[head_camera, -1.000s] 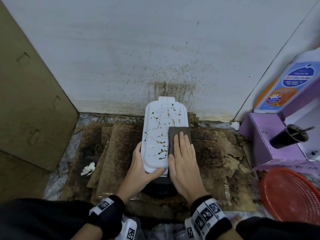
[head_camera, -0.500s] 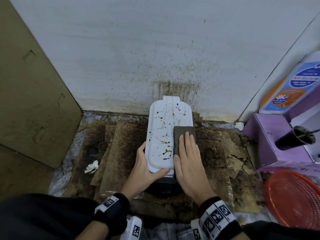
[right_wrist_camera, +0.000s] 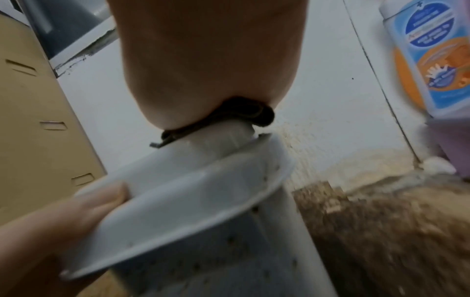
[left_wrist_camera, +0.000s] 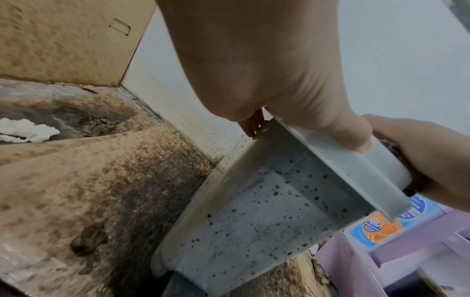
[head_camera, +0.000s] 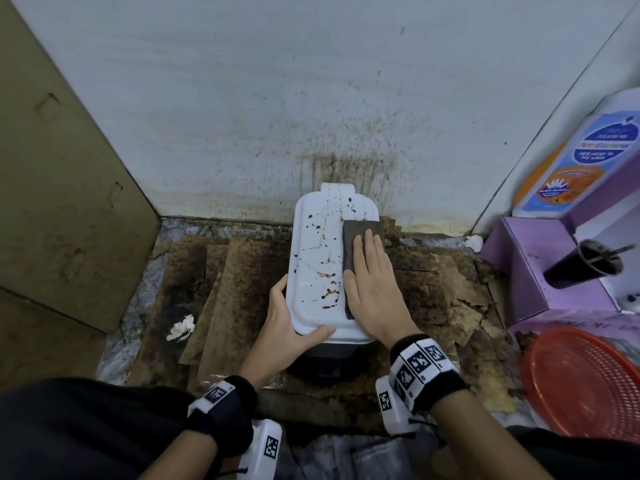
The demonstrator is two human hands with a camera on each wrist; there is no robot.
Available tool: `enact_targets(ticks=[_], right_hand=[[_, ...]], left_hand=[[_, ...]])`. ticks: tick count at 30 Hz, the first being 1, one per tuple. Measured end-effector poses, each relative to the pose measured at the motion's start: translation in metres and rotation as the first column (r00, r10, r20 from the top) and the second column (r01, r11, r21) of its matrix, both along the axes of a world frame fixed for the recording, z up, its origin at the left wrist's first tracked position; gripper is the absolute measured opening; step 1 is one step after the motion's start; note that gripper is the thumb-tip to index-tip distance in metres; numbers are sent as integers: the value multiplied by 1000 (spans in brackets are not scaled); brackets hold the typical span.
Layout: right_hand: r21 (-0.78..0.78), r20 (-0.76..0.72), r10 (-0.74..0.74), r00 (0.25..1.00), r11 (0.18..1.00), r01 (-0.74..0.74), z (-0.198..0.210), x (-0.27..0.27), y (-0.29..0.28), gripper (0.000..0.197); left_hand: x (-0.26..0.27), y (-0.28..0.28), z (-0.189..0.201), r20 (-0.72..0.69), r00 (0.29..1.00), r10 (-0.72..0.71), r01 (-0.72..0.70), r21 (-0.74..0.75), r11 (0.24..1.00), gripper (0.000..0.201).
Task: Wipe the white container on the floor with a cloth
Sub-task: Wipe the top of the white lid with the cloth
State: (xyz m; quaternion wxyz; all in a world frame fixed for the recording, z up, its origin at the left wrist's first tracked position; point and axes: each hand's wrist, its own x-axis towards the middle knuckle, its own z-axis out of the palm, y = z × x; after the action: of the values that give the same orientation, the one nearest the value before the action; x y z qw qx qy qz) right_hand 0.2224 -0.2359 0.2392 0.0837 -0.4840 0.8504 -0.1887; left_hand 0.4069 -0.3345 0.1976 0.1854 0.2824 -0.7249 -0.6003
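Observation:
A white container with brown spatters on its lid stands on the floor against the wall. My left hand grips its near-left corner, thumb on top of the lid. My right hand lies flat with straight fingers on a dark brown cloth, pressing it on the lid's right side. The left wrist view shows the spotted side wall of the container and my thumb over its rim. In the right wrist view the cloth is squeezed under my palm on the lid.
Stained cardboard sheets cover the floor. A cardboard panel leans at the left. A purple box, a soap bottle, a dark cup and a red basket crowd the right. A crumpled white tissue lies at left.
My right hand has slid the cloth along the lid's right side away from me, toward the wall. The left hand keeps its grip on the near-left corner.

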Motion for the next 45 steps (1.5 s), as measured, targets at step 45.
enact_targets(ticks=[45], right_hand=[[-110,202,49,978,994,-27,-2,24,35,63]], left_hand=[[0,-1,-3,-19,1000,-21,21,-1,1000,111]])
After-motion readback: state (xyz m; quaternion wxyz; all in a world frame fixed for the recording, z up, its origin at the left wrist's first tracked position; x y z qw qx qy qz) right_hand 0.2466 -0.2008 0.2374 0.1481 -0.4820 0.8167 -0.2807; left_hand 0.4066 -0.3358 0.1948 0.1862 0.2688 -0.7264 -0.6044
